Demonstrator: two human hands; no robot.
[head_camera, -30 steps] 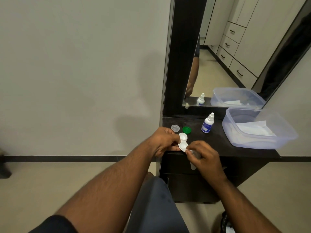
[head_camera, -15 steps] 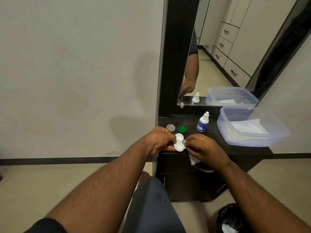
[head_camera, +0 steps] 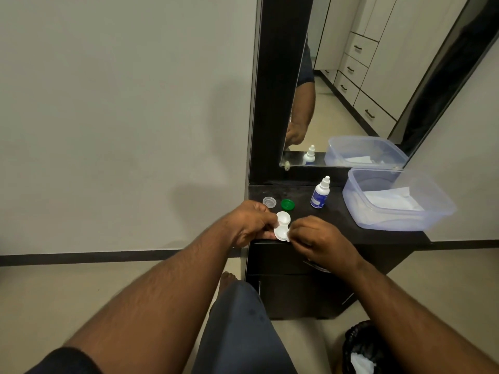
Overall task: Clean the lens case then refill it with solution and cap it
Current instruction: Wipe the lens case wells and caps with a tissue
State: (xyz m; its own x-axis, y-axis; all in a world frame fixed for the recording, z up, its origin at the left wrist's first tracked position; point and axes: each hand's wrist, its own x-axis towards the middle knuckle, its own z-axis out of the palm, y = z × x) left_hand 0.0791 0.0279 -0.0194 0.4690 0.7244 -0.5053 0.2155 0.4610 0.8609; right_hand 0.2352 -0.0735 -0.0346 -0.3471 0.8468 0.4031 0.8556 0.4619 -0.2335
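Still mid-clean, I'd judge: left hand point(head_camera: 249, 222) pinches white lens case point(head_camera: 282, 226) above dresser top point(head_camera: 334, 220) front edge; right hand point(head_camera: 314, 237) curled at its lower well, contents unclear; clear cap point(head_camera: 269, 202), green cap point(head_camera: 287, 204) off; solution bottle point(head_camera: 320, 194) untouched; refill, capping left.

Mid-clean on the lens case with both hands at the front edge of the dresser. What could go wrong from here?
1. The lens case is held by the left hand right over the dark dresser top's front edge; a slip would likely drop it to the floor.
2. The clear cap and green cap lie loose just beyond the left hand and could get knocked off.
3. The solution bottle stands upright near the right hand; a careless reach may tip it.
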